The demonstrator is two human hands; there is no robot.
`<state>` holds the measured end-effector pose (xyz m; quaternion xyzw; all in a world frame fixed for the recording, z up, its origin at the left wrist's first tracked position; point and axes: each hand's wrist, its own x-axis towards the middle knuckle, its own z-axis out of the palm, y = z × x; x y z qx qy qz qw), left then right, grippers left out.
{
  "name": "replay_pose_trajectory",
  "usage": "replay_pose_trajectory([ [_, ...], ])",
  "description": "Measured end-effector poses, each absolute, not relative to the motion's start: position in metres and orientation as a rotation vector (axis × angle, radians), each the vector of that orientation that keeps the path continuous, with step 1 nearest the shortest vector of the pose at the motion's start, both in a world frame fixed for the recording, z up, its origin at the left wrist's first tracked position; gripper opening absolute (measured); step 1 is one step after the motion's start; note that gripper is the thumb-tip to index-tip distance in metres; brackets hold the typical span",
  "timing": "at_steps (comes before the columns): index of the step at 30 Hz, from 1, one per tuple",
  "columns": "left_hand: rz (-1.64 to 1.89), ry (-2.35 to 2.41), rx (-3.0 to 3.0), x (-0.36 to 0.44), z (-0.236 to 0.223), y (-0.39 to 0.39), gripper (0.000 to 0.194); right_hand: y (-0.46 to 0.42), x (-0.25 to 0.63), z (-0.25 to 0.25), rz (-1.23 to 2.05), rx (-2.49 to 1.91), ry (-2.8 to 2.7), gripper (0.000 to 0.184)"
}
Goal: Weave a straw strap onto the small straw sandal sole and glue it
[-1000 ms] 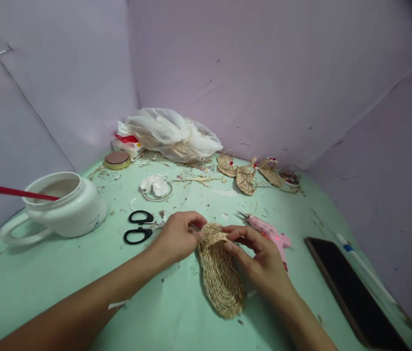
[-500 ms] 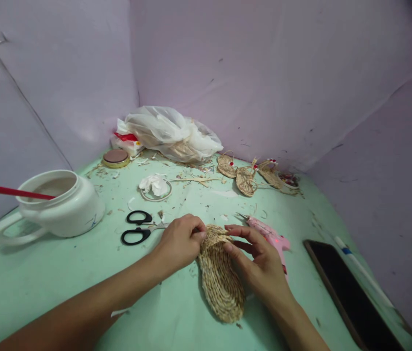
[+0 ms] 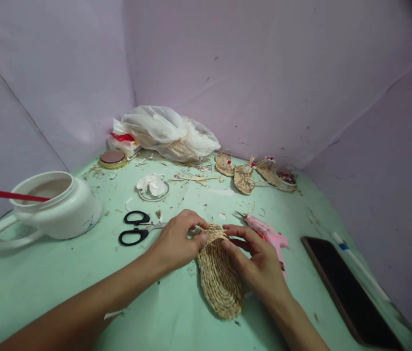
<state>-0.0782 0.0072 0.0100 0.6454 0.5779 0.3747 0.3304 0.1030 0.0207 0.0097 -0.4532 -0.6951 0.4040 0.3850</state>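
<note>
A slipper of coiled straw cord (image 3: 221, 282) lies on the green tabletop, its heel end toward me and a woven strap (image 3: 216, 236) across its far end. My left hand (image 3: 182, 240) pinches the strap's left side between thumb and fingers. On the opposite side my right hand (image 3: 255, 258) grips the strap's right edge, thumb below and fingers above. Black-handled scissors (image 3: 135, 237) lie left of my left hand, their blades partly hidden behind it. Just beyond my right hand rests a pink glue gun (image 3: 264, 229), partly covered by that hand.
A white pot (image 3: 63, 209) with a red stick (image 3: 9, 194) stands at left. Small straw slippers (image 3: 243, 179), a plastic bag (image 3: 169, 131), a round tin (image 3: 112, 158) and crumpled tissue (image 3: 151, 185) lie toward the back. A phone (image 3: 345, 287) and a white stick (image 3: 363, 268) lie at right.
My left fingers have shifted slightly and spread a little on the strap's left side. My right hand keeps its place on the other edge. The view has moved slightly.
</note>
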Motion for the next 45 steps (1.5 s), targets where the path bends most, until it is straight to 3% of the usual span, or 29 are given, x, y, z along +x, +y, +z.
replay_pose_trajectory([
  [28, 0.935, 1.517, 1.873, -0.061, 0.021, 0.005, 0.015, 0.026, 0.109, 0.021, 1.218, -1.230, -1.695, 0.014],
  [35, 0.944, 1.400, 1.895, -0.061, 0.022, 0.005, 0.017, 0.023, 0.109, 0.020, 1.011, -1.216, -1.932, 0.033],
  [40, 0.983, 1.597, 1.703, -0.067, 0.028, 0.006, 0.021, 0.023, 0.109, 0.019, 0.983, -1.188, -1.955, 0.026],
  [45, 0.675, 1.620, 1.217, -0.074, 0.032, 0.003, 0.038, 0.024, 0.116, 0.025, 1.041, -1.222, -1.979, 0.026],
])
